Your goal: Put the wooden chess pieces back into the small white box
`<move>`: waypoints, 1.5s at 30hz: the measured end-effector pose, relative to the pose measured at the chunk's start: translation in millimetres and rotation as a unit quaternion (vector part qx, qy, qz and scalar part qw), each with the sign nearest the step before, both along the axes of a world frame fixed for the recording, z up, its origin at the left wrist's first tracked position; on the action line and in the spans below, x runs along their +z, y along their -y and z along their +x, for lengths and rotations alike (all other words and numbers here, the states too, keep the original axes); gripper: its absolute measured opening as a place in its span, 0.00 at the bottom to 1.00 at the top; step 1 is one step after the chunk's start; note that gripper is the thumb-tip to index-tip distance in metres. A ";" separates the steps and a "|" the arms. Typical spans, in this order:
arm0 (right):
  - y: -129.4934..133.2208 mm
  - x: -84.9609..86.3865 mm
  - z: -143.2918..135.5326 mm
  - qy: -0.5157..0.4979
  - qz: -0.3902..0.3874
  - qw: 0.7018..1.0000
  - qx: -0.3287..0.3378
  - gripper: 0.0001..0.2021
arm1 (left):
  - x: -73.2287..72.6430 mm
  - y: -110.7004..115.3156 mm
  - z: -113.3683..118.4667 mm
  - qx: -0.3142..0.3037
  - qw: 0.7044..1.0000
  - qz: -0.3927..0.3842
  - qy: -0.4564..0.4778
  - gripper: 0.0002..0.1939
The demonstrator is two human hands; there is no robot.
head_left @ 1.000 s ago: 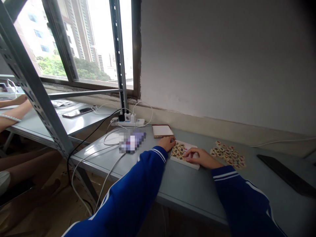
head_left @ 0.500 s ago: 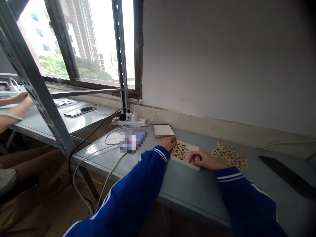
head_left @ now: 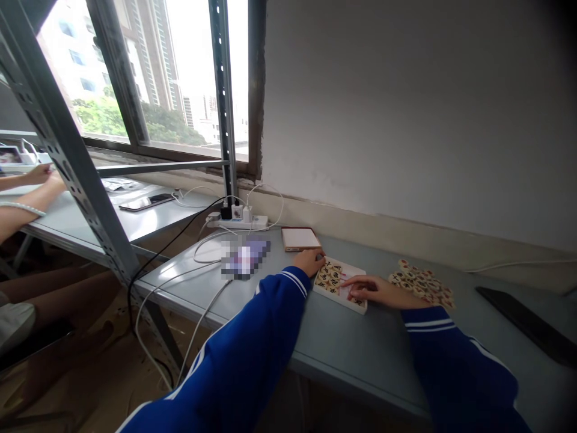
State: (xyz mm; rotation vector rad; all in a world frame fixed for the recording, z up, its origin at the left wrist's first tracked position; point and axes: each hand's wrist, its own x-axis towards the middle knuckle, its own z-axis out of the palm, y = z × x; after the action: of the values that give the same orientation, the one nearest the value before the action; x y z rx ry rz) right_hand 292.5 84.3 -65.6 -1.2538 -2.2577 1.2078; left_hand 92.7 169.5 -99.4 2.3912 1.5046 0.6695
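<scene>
A shallow white box lies on the grey table. Round Chinese chess pieces with dark characters fill its left part in rows. My left hand is closed at the box's upper left corner, its fingers curled over the rim. Over the right part of the box reaches my right hand, fingers stretched out and apart. Its fingertips are near the box floor, and a piece shows just below them. More loose chess pieces lie heaped behind my right wrist.
A box lid lies behind the left hand. To the left are a blurred purple phone, white cables and a power strip. A flat black object lies far right. Another person's arm rests beyond the metal post.
The fingers of my right hand have gone from curled around a round piece to stretched out. A piece now shows in the box's lower right. My left hand stays at the corner.
</scene>
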 end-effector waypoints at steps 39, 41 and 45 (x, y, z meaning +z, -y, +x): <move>5.3 1.6 4.9 0.039 0.019 0.999 0.017 0.18 | -0.3 0.7 -0.4 -0.004 1.000 -0.011 0.010 0.15; 5.0 2.0 4.7 0.055 0.027 0.998 0.012 0.18 | 0.9 1.5 -0.3 -0.002 1.000 -0.020 0.009 0.15; 4.1 0.8 5.4 0.058 0.035 0.998 0.007 0.18 | 1.4 1.6 0.1 -0.006 1.000 -0.016 0.007 0.14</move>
State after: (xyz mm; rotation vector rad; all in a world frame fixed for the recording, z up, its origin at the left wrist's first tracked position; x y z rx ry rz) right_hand 297.9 80.2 -64.8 -1.3148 -2.3730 1.0778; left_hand 92.7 167.9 -98.0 2.3640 1.4830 0.6538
